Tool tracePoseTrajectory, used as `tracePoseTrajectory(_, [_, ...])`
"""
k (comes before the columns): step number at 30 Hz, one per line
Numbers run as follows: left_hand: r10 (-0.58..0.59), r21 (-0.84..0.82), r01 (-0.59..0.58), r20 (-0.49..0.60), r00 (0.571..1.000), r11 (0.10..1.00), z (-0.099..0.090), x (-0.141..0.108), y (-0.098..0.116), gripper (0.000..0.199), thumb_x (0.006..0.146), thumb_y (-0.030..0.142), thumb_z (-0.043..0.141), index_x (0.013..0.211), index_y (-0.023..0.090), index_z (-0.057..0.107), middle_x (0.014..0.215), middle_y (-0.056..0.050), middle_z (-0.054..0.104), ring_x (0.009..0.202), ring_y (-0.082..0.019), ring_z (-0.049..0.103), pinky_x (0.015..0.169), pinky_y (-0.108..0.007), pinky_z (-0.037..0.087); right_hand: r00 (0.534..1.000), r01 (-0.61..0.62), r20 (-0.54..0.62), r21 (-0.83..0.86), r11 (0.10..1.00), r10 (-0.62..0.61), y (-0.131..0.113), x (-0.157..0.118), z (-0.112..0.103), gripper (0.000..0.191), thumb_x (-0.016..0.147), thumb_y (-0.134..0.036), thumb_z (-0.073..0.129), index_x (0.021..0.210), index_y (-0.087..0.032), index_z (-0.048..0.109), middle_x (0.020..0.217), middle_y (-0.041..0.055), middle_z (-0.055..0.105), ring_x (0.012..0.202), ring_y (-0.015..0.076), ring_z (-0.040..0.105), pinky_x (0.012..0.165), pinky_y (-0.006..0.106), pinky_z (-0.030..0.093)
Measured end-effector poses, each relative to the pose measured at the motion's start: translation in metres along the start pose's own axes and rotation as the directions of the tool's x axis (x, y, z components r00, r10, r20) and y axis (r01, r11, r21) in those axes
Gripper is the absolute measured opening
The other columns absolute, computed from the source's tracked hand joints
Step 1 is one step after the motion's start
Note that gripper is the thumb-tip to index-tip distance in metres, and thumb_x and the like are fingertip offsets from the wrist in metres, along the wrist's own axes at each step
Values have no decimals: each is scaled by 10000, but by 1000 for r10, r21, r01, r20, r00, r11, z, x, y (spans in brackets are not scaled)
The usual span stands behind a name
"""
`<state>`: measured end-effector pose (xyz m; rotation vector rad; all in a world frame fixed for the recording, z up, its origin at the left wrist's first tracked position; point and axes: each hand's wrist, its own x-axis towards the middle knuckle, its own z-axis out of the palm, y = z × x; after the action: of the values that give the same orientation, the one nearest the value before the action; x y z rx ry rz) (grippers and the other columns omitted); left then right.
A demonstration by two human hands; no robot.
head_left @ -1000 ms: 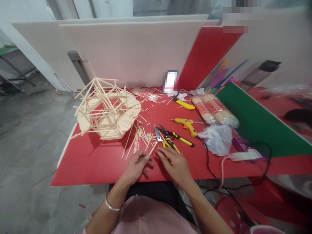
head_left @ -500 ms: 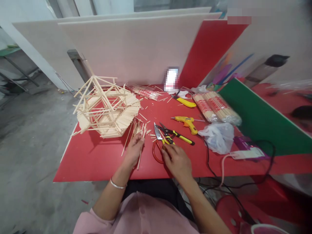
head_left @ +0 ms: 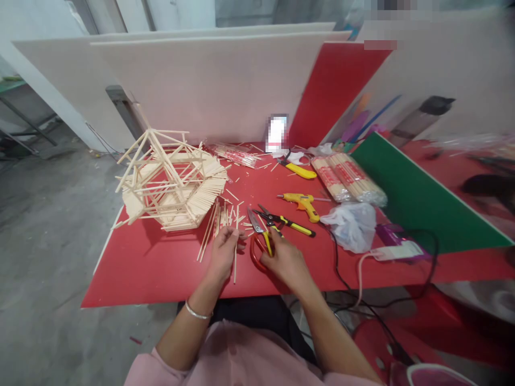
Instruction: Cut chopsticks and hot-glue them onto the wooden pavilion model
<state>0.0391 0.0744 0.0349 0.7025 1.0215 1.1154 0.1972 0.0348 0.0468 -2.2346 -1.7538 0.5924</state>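
one thin stick (head_left: 235, 268) sits pinched in the left hand (head_left: 224, 253), the right hand (head_left: 286, 262) grips scissors (head_left: 255, 222), and the wooden model (head_left: 211, 185) stands framed, its roof (head_left: 150, 131) seemingly unfilled.

Stick frame (head_left: 171, 187) on L of surface (head_left: 132, 268); loose sticks (head_left: 207, 236) in front, to its R. Nr front edge: L grip (head_left: 225, 251) w/ stick (head_left: 235, 271), R grip (head_left: 284, 256) beside it w/ scissors (head_left: 256, 224). Behind, to R: glue gun (head_left: 306, 205). Plastic bag (head_left: 350, 225) R of gun, packs (head_left: 346, 178) behind bag. Phone (head_left: 277, 131) at back, before boards (head_left: 213, 80).
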Motion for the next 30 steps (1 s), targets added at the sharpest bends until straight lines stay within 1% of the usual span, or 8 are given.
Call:
tracePoseTrajectory(4, [-36,-48,35,-11,999,998,11,5,-3,414,653,507,782,789,170,581,820,-59,698,641,-137,631,579,-243,471,993,-97,117,647,756,26,26,-4,-8,740,742,-304,603,1441,-140,424,822,11,637,649,133,577,603,243,461])
tracePoseTrajectory(6, [-97,-93,99,26,995,991,23,10,-7,399,647,470,792,785,173,565,846,-76,696,714,-166,656,613,-260,487,995,-92,87,773,627,39,36,-12,-13,740,725,-370,658,1408,-160,465,850,4,620,650,119,564,602,241,477])
tracePoseTrajectory(8, [-170,-124,178,71,983,976,38,19,-11,364,653,410,797,771,175,546,830,-74,678,760,-183,664,650,-277,499,994,-82,23,795,601,106,43,-20,-17,741,703,-444,714,1361,-170,513,826,-2,608,655,126,560,614,254,494])
tracePoseTrajectory(11, [-270,-172,286,113,956,942,60,33,-16,300,673,302,775,758,185,512,800,-45,637,809,-184,661,703,-289,502,978,-105,-33,780,618,208,48,-30,-24,741,713,-541,713,1321,-155,538,750,-12,578,640,143,551,608,271,498])
tracePoseTrajectory(15, [-291,-142,304,109,951,942,74,43,-20,225,683,242,725,757,184,520,826,-28,613,834,-168,637,724,-288,495,987,-80,-38,715,695,153,50,-34,-30,717,733,-576,690,1286,-139,557,718,-7,583,653,162,558,639,284,501])
tracePoseTrajectory(21, [-174,-46,173,-10,985,984,41,34,-6,259,651,249,759,675,187,509,635,54,460,591,-83,459,635,-223,429,995,43,-96,552,833,12,46,-27,-17,558,769,-556,642,1133,-133,643,810,54,679,710,187,630,703,292,520])
tracePoseTrajectory(25, [-78,-36,75,-80,994,997,12,26,11,283,654,316,772,689,188,522,695,42,510,620,-82,485,663,-227,454,993,89,-109,508,857,-39,37,-20,1,605,790,-544,608,1201,-100,639,921,107,728,797,218,684,744,304,539])
tracePoseTrajectory(30, [-112,-131,120,65,992,984,38,34,1,271,690,312,775,743,181,544,929,-63,667,769,-154,625,716,-298,503,989,89,-145,480,873,-21,36,-20,7,661,797,-550,597,1319,-145,600,1012,106,749,844,239,709,767,331,559])
